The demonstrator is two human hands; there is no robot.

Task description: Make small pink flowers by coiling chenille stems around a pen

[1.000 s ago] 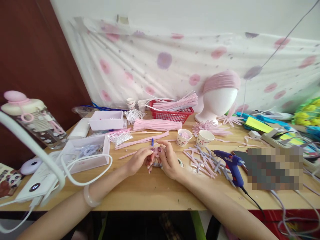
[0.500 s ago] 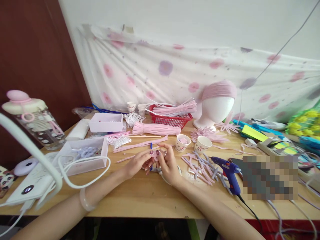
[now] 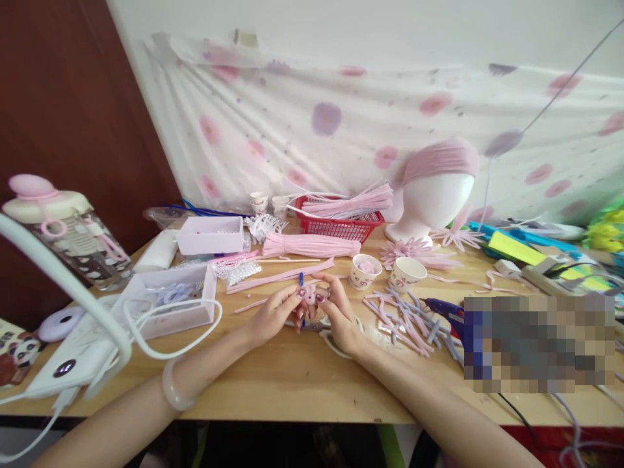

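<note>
Between both hands is a small pink fuzzy flower [image 3: 309, 294], bent into loops like pipe cleaner. My left hand [image 3: 273, 316] pinches its left side with thumb and fingers. From the right, my right hand [image 3: 341, 322] grips it with the thumb, its index finger arched above. A blue pen-like stick [image 3: 301, 279] shows just behind the fingers, partly hidden. Beneath my right hand lie scissors [image 3: 358, 325] with pale handles. Cut pink and grey pipe cleaner pieces [image 3: 402, 322] are scattered to the right. A paper cup [image 3: 364, 272] holds small pink and lilac pieces; another paper cup [image 3: 407, 274] stands beside it.
A pink pipe cleaner bundle [image 3: 312, 245] lies before a red basket [image 3: 341, 227]. White boxes [image 3: 210, 235], a power bank [image 3: 65, 367] with looping cable and a bottle [image 3: 73, 234] are left. At right are a foam head [image 3: 433, 198], a glue gun [image 3: 443, 309] and a blurred patch.
The view has shifted slightly, so most things on the table sit further right. The fingers have turned the pink flower a little, and its loops show more plainly.
</note>
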